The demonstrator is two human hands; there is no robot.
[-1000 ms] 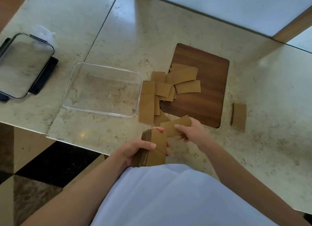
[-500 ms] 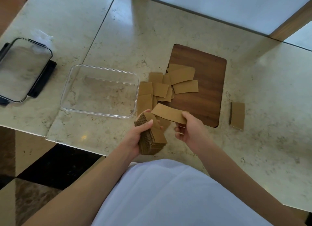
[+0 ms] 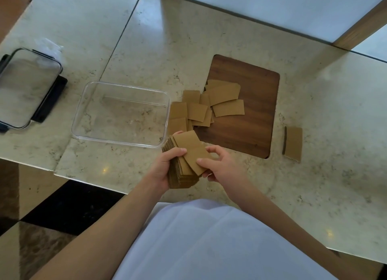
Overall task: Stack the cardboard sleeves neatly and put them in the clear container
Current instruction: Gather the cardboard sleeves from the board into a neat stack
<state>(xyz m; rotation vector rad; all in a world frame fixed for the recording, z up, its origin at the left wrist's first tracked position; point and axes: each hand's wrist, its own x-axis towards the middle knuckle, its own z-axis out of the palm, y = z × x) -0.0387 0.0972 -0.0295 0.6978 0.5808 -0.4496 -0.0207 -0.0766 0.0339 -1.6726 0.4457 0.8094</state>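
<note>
Left hand (image 3: 165,168) grips thick stack (image 3: 184,166) of ridged brown cardboard sleeves | right hand (image 3: 219,166) pinches flat curved top sleeve (image 3: 191,150) | clear rounded-rectangle container (image 3: 83,110) on veined marble beside.

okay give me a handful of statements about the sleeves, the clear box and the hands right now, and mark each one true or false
1. The clear container already holds a stack of sleeves. False: it is empty.
2. The left hand grips a thick stack of sleeves. True.
3. The right hand rests flat on the wooden board. False: it is pinching the top sleeve on the held stack.
4. Loose sleeves lie partly on the wooden board. True.
5. One separate sleeve lies on the counter to the right of the board. True.
</note>
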